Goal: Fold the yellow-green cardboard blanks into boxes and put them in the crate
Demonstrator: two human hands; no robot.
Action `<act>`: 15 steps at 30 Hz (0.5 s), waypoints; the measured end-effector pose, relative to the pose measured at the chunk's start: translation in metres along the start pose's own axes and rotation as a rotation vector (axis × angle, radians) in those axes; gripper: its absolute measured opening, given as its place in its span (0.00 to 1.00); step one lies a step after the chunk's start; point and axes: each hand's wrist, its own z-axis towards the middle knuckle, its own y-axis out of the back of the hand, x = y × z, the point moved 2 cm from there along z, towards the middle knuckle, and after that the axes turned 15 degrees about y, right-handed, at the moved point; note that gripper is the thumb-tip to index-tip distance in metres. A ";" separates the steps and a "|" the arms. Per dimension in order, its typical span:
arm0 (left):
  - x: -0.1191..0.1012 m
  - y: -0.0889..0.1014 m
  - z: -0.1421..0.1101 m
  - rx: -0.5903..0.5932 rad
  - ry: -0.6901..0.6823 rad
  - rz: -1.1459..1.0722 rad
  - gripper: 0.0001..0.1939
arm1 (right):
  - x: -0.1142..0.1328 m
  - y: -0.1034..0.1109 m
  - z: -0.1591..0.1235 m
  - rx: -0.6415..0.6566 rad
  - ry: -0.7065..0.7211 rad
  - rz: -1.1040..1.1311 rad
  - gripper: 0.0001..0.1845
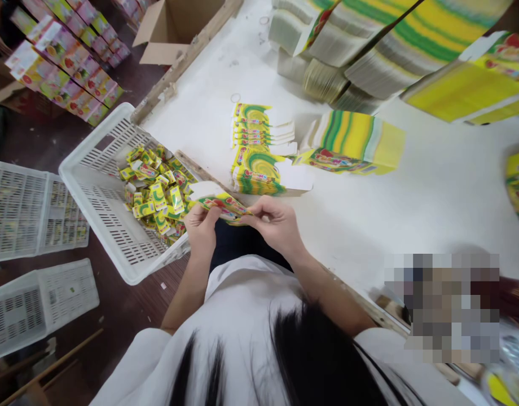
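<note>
White tbl (361,220) w/ big stacks (390,56) of yellow-green cardboard at far side; basket (99,194) of small yellow packs (158,194) by tbl's L edge. L hand (202,225) pinches one end of a printed box (225,206) btwn thumb & fingers, R hand (280,225) pinches the other end. Box is up in front of body, at tbl edge nr basket; pile of flat boxes (257,169) just beyond, on tbl
</note>
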 end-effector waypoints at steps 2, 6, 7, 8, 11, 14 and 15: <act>-0.018 0.010 -0.001 0.049 -0.081 0.045 0.22 | 0.006 0.009 0.001 0.017 0.144 -0.171 0.05; -0.068 0.027 -0.012 0.130 -0.334 0.358 0.42 | 0.017 0.014 0.002 0.117 0.461 -0.549 0.08; -0.075 0.027 -0.015 0.172 -0.376 0.540 0.46 | 0.019 0.011 0.001 0.146 0.541 -0.597 0.09; -0.079 0.025 -0.017 0.230 -0.392 0.727 0.50 | 0.021 0.008 0.001 0.170 0.613 -0.619 0.09; -0.067 0.015 -0.018 0.400 -0.284 1.087 0.47 | 0.026 0.001 -0.001 0.176 0.726 -0.601 0.09; -0.044 0.007 -0.014 0.340 -0.179 1.088 0.35 | 0.026 0.005 -0.001 0.038 0.591 -0.542 0.21; -0.038 0.004 -0.014 0.303 -0.193 1.058 0.34 | 0.024 0.008 -0.001 -0.013 0.516 -0.492 0.29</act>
